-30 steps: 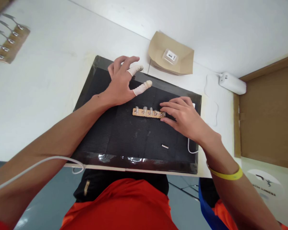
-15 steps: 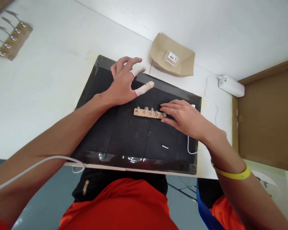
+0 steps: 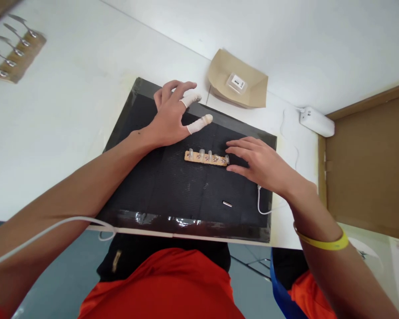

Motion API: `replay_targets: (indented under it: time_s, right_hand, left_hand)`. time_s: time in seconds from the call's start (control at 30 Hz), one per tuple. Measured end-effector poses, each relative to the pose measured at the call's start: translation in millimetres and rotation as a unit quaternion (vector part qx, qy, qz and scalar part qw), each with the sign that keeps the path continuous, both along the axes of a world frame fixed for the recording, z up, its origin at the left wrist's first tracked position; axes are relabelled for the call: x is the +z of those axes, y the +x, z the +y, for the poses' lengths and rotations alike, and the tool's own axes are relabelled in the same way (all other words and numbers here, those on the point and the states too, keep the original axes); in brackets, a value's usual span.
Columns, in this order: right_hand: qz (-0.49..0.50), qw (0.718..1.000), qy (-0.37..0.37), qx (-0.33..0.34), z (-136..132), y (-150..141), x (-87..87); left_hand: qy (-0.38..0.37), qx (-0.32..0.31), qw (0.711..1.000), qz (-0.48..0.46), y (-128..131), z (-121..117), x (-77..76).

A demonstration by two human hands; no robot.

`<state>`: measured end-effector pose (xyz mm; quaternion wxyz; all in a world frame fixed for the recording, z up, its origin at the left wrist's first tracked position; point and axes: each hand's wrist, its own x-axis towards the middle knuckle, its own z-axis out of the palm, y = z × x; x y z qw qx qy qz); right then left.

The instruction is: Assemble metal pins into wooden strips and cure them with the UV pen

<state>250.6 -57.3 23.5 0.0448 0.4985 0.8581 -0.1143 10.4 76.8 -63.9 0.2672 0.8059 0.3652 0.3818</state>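
A short tan strip [image 3: 196, 157] lies on the black mat [image 3: 173, 190], with several small clear plastic pieces and shiny metal bits along it. My right hand [image 3: 254, 160] is at the strip's right end, thumb and fingers apart, with nothing seen between them. Whether the fingertips touch the end piece I cannot tell. My left hand [image 3: 171, 113] hovers or rests over the mat's upper left, fingers spread, holding nothing. White finger cots cover its thumb and index finger. Nearer to me on the mat lies a small silvery metal bar [image 3: 227, 204].
Behind the mat stands a brown paper tray [image 3: 256, 91] holding a small clear box with a white label [image 3: 236, 82]. A white power adapter [image 3: 317, 122] and cable are at right. Far left, several spoons stand on a cardboard strip [image 3: 28, 53]. Someone's orange and black clothing [image 3: 306, 292] shows lower right.
My right hand has drawn slightly right, away from the strip's end, and its thumb and fingers are farther apart. My left hand has stayed in place.
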Motion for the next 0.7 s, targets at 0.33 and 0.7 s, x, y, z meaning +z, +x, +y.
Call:
replay_targets:
  time_s: [0.33, 0.7]
  right_hand:
    - [0.033, 0.999, -0.007, -0.006, 0.9, -3.6, -2.5]
    - [0.019, 0.999, -0.02, -0.021, 0.5, -4.0, -4.6]
  left_hand:
    - [-0.023, 0.001, 1.0, 0.006, 0.6, 0.7, 2.6]
    - [-0.025, -0.003, 0.999, 0.032, 1.5, 4.4, -0.7]
